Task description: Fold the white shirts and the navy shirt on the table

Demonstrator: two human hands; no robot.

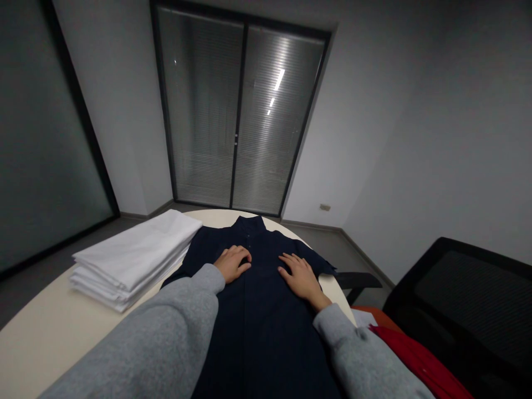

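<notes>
A dark navy shirt (266, 321) lies spread out, front side up, its collar at the far edge of a round cream table (37, 332). My left hand (233, 263) rests on the left chest of the shirt beside the buttons, fingers slightly curved and holding nothing. On the right chest, my right hand (300, 277) lies with its fingers spread and nothing in them. Both sleeves of the shirt reach out to the sides; the left one is partly hidden behind my grey sleeve.
A folded stack of white cloth (137, 255) sits at the table's left. A black mesh chair (474, 305) stands at the right, with a red cloth (415, 354) near it. Glass doors (236, 111) are beyond the table.
</notes>
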